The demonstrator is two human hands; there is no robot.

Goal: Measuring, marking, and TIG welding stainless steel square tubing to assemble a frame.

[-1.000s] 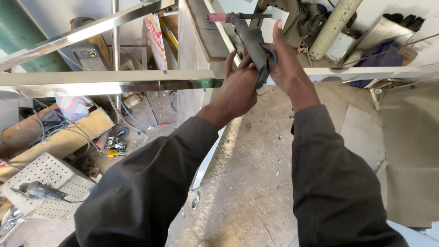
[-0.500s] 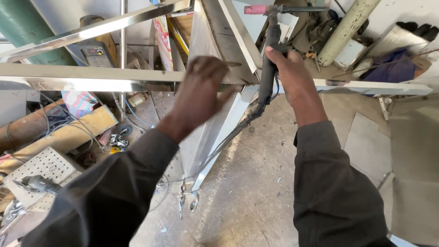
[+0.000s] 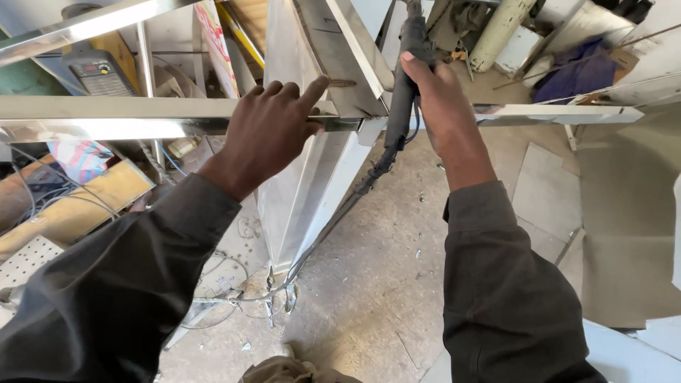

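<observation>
The black welding torch stands near upright at the top centre of the frame, just right of the shiny steel rail that runs across the upper half; its head is cut off by the top edge, so the tip cannot be seen; its dark cable drops from the handle down toward the floor at lower centre, where it becomes hard to follow among scraps. The right hand is closed round the torch handle, thumb up along it, the fingers hidden behind the handle; the forearm in a dark sleeve rises from the lower right. The left hand lies flat and loosely open on the rail at centre left, forefinger stretched toward the joint where a slanted steel panel meets the rail; it grips nothing, and its palm hides that stretch of rail; its sleeve fills the lower left. Outward from there: a grey machine sits at upper left, partly hidden behind the rail; a perforated metal sheet is cut off at the left edge; a blue cloth lies at upper right; flat cardboard pieces cover the concrete floor on the right.
</observation>
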